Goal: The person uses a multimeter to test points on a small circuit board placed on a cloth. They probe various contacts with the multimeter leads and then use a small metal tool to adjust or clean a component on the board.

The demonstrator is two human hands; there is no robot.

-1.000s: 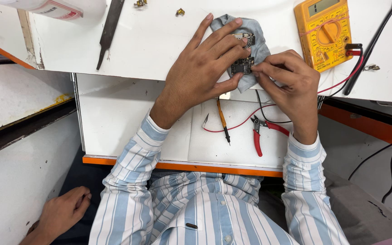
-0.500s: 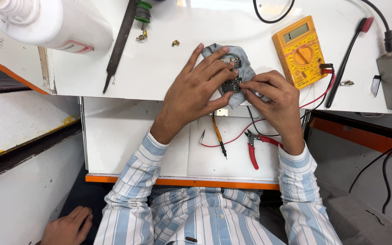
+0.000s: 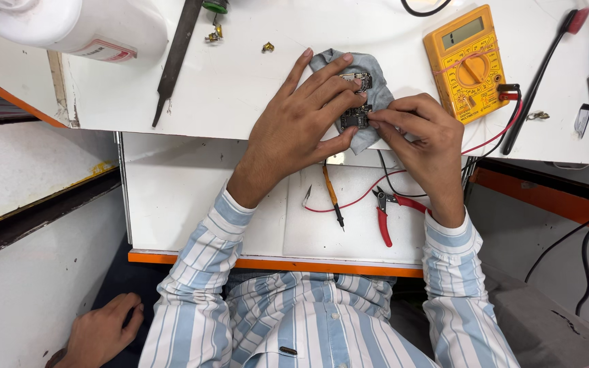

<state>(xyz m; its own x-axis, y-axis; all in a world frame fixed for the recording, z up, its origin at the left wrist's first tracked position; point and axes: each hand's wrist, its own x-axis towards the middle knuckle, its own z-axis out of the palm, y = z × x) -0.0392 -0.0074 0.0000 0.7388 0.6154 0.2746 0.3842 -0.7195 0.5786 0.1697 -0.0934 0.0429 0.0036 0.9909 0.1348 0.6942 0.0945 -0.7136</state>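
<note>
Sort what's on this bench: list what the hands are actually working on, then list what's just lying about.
In hand:
left hand pressing on the small circuit board
right hand pinching the board's edge
grey cloth under the board

Lying about:
yellow multimeter
red-handled cutters
orange probe
black file
white bottle
brass screws

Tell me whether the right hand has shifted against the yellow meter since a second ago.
No. The right hand keeps its fingertips on the small circuit board, just left of the yellow meter; only the camera moved.
</note>
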